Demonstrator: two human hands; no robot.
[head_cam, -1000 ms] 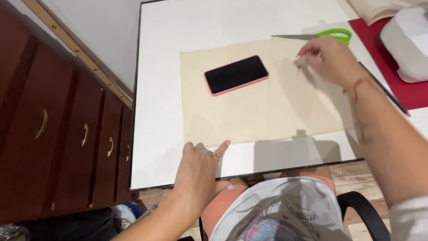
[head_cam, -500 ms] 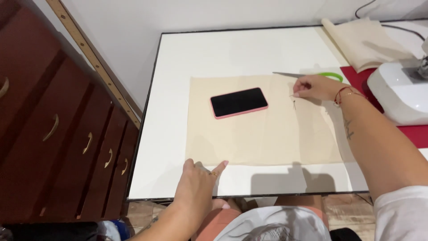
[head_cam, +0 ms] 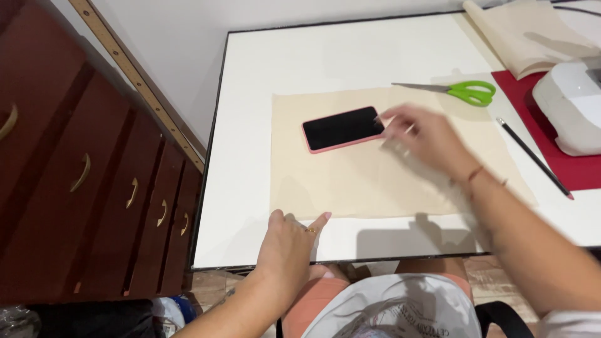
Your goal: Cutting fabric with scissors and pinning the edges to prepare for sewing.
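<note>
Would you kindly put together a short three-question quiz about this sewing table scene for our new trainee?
1. True or false: the phone lies on the beige fabric.
2. What colour are the scissors' handles?
3. Which hand is nearest the phone: A) left hand B) right hand?

Key: 1 true; 2 green; 3 B.

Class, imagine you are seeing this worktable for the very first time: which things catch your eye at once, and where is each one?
A black smartphone in a pink case lies on a beige rectangular sheet of fabric spread over the white table, with the blurred right hand just beside the phone's right end. The left hand presses on the sheet's near edge. Green-handled scissors lie at the sheet's far right corner.
</note>
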